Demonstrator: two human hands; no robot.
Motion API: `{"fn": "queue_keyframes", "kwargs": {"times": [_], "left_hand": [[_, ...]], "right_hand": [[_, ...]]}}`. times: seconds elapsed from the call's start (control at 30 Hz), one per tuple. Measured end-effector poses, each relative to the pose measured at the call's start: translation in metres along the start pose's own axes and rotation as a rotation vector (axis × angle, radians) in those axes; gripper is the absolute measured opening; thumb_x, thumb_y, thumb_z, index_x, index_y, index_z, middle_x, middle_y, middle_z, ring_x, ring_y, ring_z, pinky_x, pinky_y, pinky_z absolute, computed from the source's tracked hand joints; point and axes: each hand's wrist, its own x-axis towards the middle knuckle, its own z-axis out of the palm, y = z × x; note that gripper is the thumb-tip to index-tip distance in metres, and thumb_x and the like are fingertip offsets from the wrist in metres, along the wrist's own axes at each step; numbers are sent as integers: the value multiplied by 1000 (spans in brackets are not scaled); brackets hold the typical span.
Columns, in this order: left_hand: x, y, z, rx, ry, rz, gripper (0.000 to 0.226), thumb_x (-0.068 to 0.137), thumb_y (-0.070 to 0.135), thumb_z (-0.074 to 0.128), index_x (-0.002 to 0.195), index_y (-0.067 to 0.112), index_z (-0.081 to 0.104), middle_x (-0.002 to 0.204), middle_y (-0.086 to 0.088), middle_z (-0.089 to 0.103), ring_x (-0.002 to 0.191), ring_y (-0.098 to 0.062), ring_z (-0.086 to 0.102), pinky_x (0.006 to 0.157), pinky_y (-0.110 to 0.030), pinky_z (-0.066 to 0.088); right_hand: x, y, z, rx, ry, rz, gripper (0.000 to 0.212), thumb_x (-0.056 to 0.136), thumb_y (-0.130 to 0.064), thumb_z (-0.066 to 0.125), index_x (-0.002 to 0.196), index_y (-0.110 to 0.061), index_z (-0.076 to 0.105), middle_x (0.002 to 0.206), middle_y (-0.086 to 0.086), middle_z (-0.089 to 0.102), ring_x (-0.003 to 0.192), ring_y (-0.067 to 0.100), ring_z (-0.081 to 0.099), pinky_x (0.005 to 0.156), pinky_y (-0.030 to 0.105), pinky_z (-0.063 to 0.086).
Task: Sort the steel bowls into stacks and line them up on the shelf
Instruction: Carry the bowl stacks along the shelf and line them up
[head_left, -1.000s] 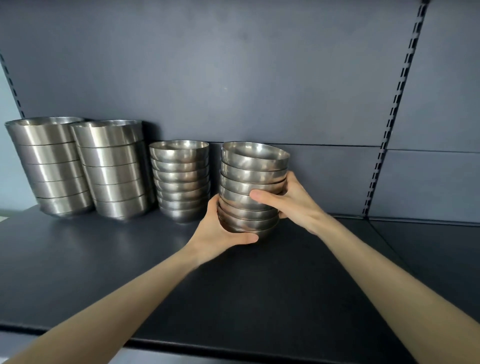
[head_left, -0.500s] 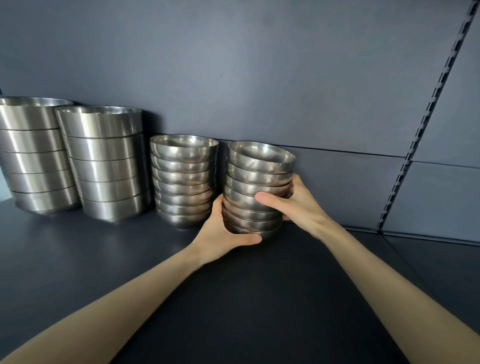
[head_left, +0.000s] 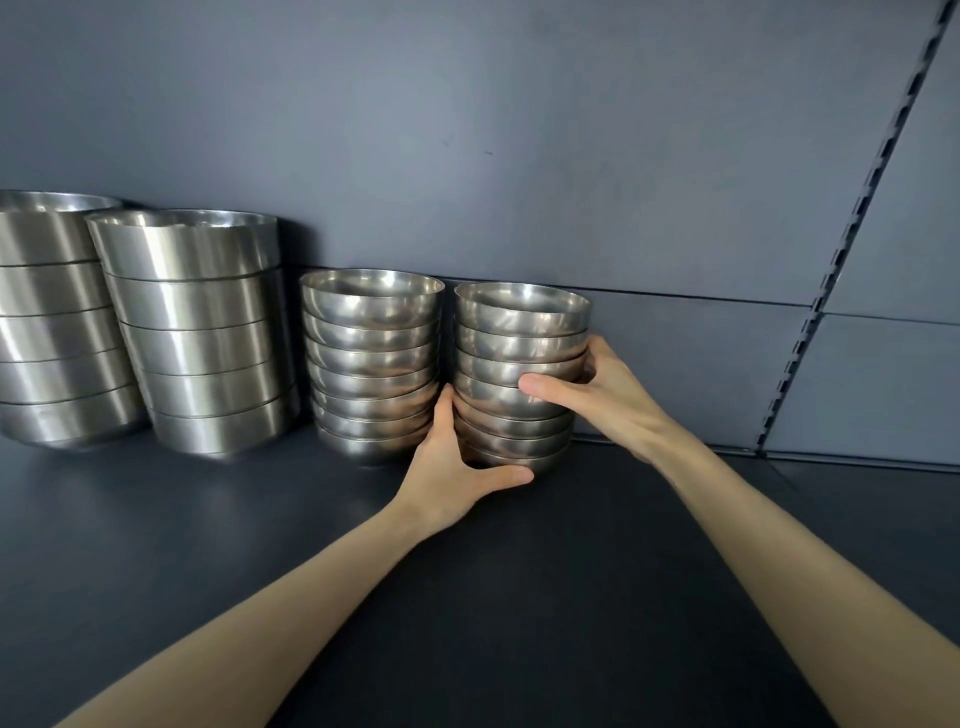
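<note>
While the dark shelf (head_left: 156, 519) fills the lower frame beneath a grey back panel (head_left: 467, 130), the bowls run in a row along its rear edge. At the left of the frame stand the far-left large stack (head_left: 52, 322) and, close against it, the second large stack (head_left: 197, 332). Left of centre sits the free small stack (head_left: 371, 364). Just beside it, at centre, is the held small stack (head_left: 519, 332), upright and near the panel; whether its base rests on the shelf I cannot tell.

The right hand (head_left: 608, 395) grips it at mid-height, with the thumb across the front and the fingers curled behind, out of sight. The left hand (head_left: 452, 473) cups the base, thumb along the front, fingers pushed up into the narrow gap between the two small stacks.

That gap is the likely trouble: pulling those fingers out could knock the free small stack or drag the lower bowls askew. The bowls above the right thumb are unheld, so any tilt could slide them off.
</note>
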Motion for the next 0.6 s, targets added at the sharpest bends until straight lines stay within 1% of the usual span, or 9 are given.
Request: {"fn": "queue_keyframes", "kwargs": {"times": [0.13,0.27,0.37,0.47,0.53,0.6], "left_hand": [[0,0,0,5,0,-3,130,57,41,87,151,27,0,150,8,36,137,-9,34,114,-36,30],[-2,-1,0,-1,7,-6,128,60,38,87,151,26,-2,150,7,36,136,-8,35,114,-31,30],[-2,0,0,3,8,-15,128,61,37,86,151,25,-4,151,7,36,136,-8,35,111,-26,29],[-3,2,1,9,9,-30,127,63,38,85,151,25,-5,151,8,35,136,-7,35,106,-20,28],[-4,3,1,22,9,-41,127,64,40,84,151,25,-7,151,8,35,136,-8,34,104,-19,27],[-5,5,1,44,6,-53,127,65,41,83,151,23,-8,152,6,33,137,-9,33,105,-20,27]], "right_hand": [[0,-1,3,9,11,1,86,48,-62,82,119,-31,45,106,-22,60,93,-10,58,69,11,45],[0,-1,2,20,11,-4,86,45,-62,79,118,-29,46,104,-21,61,85,-20,58,62,5,47],[1,0,2,24,8,-4,85,46,-60,79,117,-30,45,104,-21,60,84,-22,56,61,3,46],[2,2,1,26,-3,-2,83,46,-58,81,115,-30,44,104,-22,59,81,-24,56,59,1,44],[2,3,1,21,-15,-2,82,50,-57,84,116,-30,43,105,-22,58,82,-24,55,60,0,44],[3,2,1,15,-30,4,81,53,-53,83,119,-29,42,106,-22,58,84,-24,56,61,2,45]]}}
